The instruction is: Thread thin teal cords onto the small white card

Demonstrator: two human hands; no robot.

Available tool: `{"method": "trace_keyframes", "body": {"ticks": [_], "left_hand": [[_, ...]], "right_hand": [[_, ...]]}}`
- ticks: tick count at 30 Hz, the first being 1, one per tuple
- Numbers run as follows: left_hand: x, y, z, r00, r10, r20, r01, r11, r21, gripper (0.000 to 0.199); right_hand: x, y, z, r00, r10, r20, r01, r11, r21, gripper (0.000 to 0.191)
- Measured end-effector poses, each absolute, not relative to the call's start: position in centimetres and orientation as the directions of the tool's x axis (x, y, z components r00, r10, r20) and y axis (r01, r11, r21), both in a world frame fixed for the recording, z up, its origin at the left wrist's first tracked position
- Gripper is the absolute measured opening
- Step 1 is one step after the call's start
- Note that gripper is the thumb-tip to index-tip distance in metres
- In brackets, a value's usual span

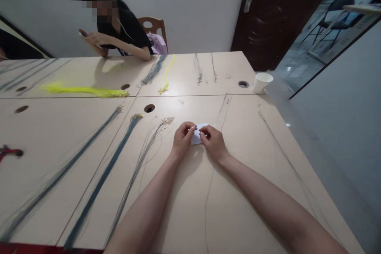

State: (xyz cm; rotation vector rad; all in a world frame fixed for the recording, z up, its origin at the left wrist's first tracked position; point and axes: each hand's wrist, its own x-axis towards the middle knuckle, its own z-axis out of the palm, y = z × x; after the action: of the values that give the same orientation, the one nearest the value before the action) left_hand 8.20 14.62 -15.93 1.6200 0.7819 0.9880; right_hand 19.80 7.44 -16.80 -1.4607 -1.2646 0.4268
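My left hand (183,138) and my right hand (213,142) are close together over the table, each with thumb and fingers pinched. Behind and between them lies a small white card (197,138). A thin line (205,206) runs up the table and vanishes beneath my right hand, which seems to pinch it. Whatever sits between my left fingertips is too small to make out. Just beyond my right hand is a clear ruler (225,106). Left of my hands, a bundle of thin grey lines (143,154) has small metallic pieces at its far end.
More bundles lie left: a dark teal one (108,172), a grey-green one (74,162) and a bright yellow one (89,90). A paper cup (262,83) stands at the far right corner. Loose strands (282,149) lie right. Across the table sits a person (127,27) holding a phone.
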Motion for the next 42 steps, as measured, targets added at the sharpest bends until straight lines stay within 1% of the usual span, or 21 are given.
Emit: {"method": "trace_keyframes", "body": {"ticks": [4,7,10,13,17,23,25,30,32,35,37,39,42], "left_hand": [[8.3,14.5,-16.1,0.414,0.900,0.135,-0.034,-0.132,0.991,0.018],[8.2,14.4,-16.1,0.370,0.924,0.094,-0.112,-0.056,0.992,0.019],[8.2,14.4,-15.8,0.310,0.948,0.068,-0.162,-0.017,0.987,0.020],[8.2,14.2,-15.3,0.290,0.956,0.052,-0.147,-0.009,0.989,0.022],[8.3,14.3,-14.3,0.328,0.944,0.040,-0.075,-0.016,0.997,0.023],[8.9,15.5,-11.8,0.398,0.917,-0.011,0.104,-0.033,0.994,0.024],[9.4,15.9,-10.7,0.412,0.911,-0.019,0.101,-0.025,0.995,0.023],[10.5,16.2,-6.9,0.509,0.861,0.003,-0.035,0.017,0.999,0.020],[10.4,15.9,-4.8,0.553,0.833,0.006,-0.029,0.012,1.000,0.019],[8.7,14.8,-1.3,0.608,0.793,-0.025,0.061,-0.016,0.998,0.016],[6.5,13.8,1.1,0.623,0.778,-0.081,0.173,-0.037,0.984,0.014],[3.4,12.5,3.4,0.586,0.799,-0.133,0.294,-0.057,0.954,0.012],[-2.3,10.5,6.7,0.491,0.860,-0.142,0.420,-0.090,0.903,0.013]], "right_hand": [[19.9,7.5,-17.2,0.334,0.870,0.361,0.472,0.177,-0.863,0.015],[20.0,7.6,-17.5,0.325,0.866,0.381,0.470,0.202,-0.860,0.016],[20.1,7.7,-17.7,0.313,0.860,0.402,0.467,0.229,-0.854,0.017],[20.1,7.8,-17.9,0.296,0.864,0.407,0.468,0.240,-0.851,0.017],[20.2,7.8,-17.9,0.288,0.862,0.416,0.485,0.244,-0.840,0.017],[20.2,7.6,-17.5,0.302,0.860,0.412,0.487,0.232,-0.842,0.019],[20.3,7.6,-17.4,0.294,0.868,0.401,0.490,0.223,-0.843,0.019],[20.5,7.5,-17.5,0.282,0.889,0.360,0.484,0.192,-0.854,0.019],[20.5,7.5,-17.6,0.293,0.895,0.338,0.478,0.169,-0.862,0.019],[20.5,7.6,-17.9,0.288,0.896,0.337,0.477,0.171,-0.862,0.018],[20.6,7.6,-18.0,0.281,0.899,0.335,0.474,0.174,-0.863,0.018],[20.6,7.5,-18.1,0.277,0.903,0.329,0.476,0.169,-0.863,0.018],[20.6,7.3,-18.2,0.269,0.906,0.327,0.493,0.162,-0.855,0.017]]}}
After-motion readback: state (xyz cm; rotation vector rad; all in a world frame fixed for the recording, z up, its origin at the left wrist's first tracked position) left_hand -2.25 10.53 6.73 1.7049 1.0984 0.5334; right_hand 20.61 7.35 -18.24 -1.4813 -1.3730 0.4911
